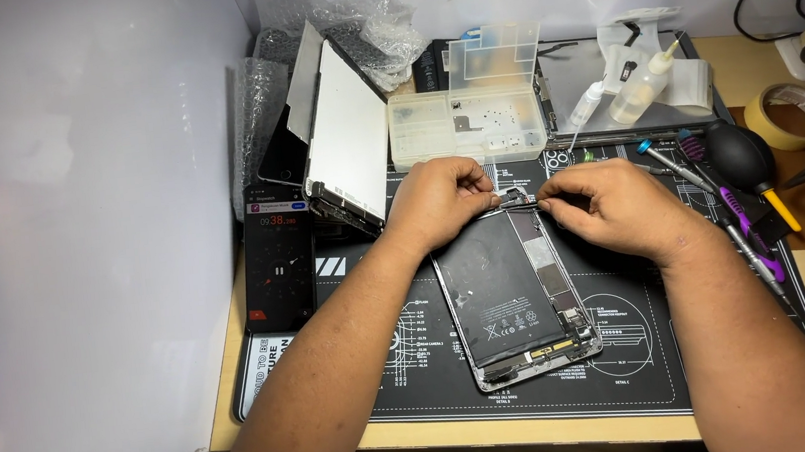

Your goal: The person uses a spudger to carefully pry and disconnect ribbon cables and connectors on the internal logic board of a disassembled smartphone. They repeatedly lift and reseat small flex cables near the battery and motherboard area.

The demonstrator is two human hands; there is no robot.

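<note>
So the opened tablet lies flat on the black repair mat, mid-worktop, black battery showing. At its 12 o'clock edge both hands meet: left hand and right hand each have fingers pinched together on a tiny part there. Clear parts box sits at 12 o'clock, screwdrivers at 3, lifted screen panel at 10, phone at 9.

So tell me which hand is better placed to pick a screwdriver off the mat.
The right hand, probably. The screwdrivers lie on the mat just beyond its wrist. The left hand sits across the opened tablet, and would have to cross over it and the right hand.
</note>
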